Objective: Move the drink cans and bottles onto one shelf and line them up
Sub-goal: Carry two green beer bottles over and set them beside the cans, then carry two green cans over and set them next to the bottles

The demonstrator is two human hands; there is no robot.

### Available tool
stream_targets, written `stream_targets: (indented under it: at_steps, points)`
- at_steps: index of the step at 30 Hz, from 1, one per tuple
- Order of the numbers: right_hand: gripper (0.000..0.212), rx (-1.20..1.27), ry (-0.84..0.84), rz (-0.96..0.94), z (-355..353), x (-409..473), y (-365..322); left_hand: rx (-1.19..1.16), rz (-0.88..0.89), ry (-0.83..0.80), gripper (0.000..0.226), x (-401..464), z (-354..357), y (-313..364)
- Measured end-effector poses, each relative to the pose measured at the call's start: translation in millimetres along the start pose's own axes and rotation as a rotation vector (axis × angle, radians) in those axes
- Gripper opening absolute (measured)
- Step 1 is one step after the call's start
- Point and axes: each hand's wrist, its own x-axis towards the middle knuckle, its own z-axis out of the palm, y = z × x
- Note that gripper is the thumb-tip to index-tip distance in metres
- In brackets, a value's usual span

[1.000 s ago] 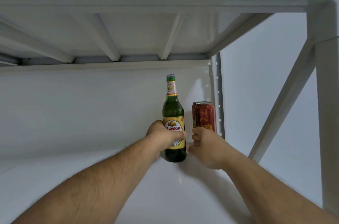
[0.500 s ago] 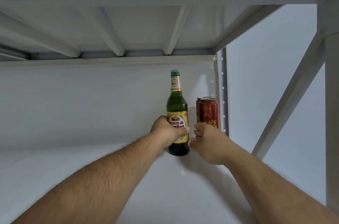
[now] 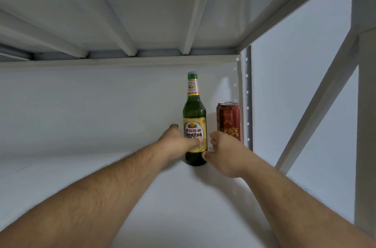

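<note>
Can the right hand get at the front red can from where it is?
Probably yes. The right hand sits just in front of the can, beside the bottle, with nothing between them.

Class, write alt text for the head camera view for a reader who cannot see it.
Two bare hands steady an upright green beer bottle on a white shelf: the left hand grips its label, the right hand touches its base. Red cans stand just right.
</note>
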Motion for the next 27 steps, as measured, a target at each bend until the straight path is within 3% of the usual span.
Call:
stream_targets:
  at_steps: [5,8,15,27]
  points:
    - [0.031,-0.130,-0.041,-0.014,-7,-12,-15,0.509,0.069,-0.002,0.097,-27,-41,-16]
    - [0.031,-0.208,-0.049,-0.021,-5,-20,-31,0.641,0.073,-0.032,0.092,-50,-65,-30]
    - [0.073,-0.415,-0.161,-0.195,41,-48,-124,0.651,-0.005,0.028,0.087,-124,-152,-75]
    - [0.081,-0.350,-0.328,-0.494,205,-115,-359,0.624,-0.344,0.264,0.083,-320,-372,-218]
